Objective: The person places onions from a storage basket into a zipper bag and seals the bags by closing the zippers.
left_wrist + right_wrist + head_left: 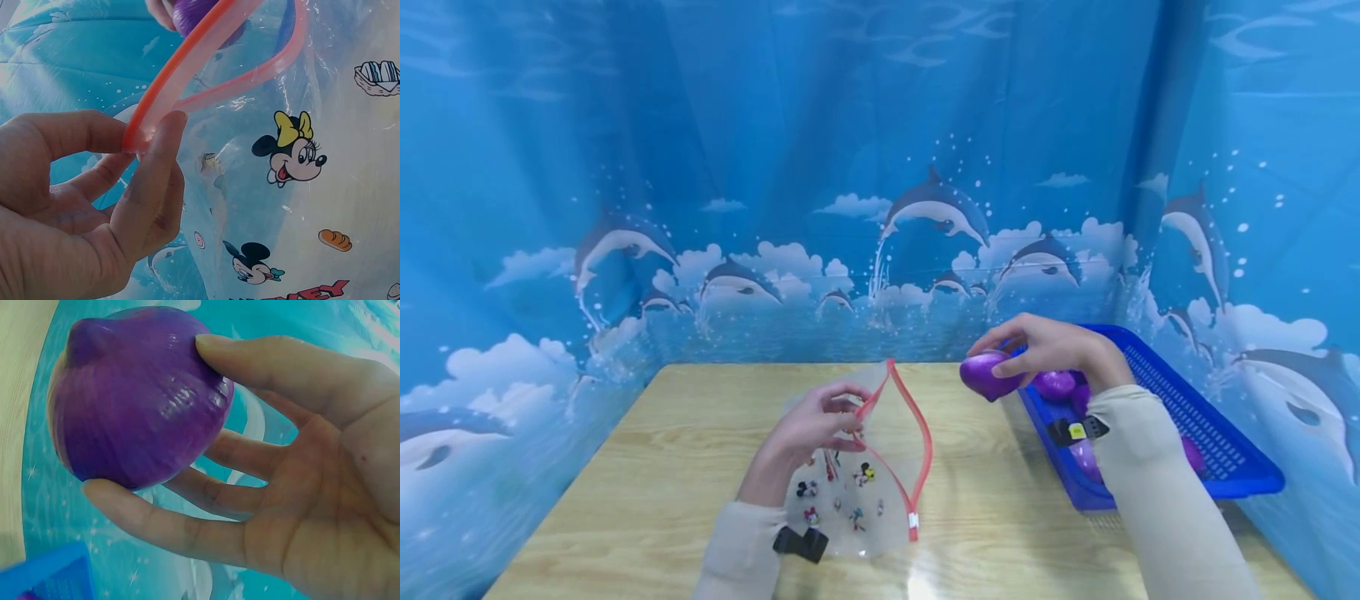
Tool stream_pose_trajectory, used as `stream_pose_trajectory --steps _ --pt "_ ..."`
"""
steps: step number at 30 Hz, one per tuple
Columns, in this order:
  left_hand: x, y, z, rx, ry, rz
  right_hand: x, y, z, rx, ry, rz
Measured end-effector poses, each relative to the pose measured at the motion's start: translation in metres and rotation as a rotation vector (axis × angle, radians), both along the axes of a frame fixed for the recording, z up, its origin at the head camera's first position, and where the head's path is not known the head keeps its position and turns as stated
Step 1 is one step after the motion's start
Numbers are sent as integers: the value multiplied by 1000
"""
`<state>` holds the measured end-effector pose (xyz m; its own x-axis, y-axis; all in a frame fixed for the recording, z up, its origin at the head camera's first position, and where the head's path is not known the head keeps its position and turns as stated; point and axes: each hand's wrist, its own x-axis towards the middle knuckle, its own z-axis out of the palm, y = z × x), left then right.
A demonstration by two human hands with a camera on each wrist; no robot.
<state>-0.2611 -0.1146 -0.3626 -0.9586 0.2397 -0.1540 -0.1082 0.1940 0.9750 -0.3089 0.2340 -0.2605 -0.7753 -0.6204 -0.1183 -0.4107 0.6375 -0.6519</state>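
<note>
One glossy purple onion (140,406), blunt-tipped, clear cartoon-printed bag (846,498), red-rimmed, mouth gaping

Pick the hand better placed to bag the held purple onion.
Right, I'd say. The right hand holds the purple onion, to the right of the clear bag in the head view. The left hand pinches the bag's red zip edge, so it seems better suited to steadying.
</note>
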Motion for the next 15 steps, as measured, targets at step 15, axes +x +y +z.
stream_pose_trajectory --steps 15 --pt "0 -1 0 3 11 -25 8 -49 -8 14 5 80"
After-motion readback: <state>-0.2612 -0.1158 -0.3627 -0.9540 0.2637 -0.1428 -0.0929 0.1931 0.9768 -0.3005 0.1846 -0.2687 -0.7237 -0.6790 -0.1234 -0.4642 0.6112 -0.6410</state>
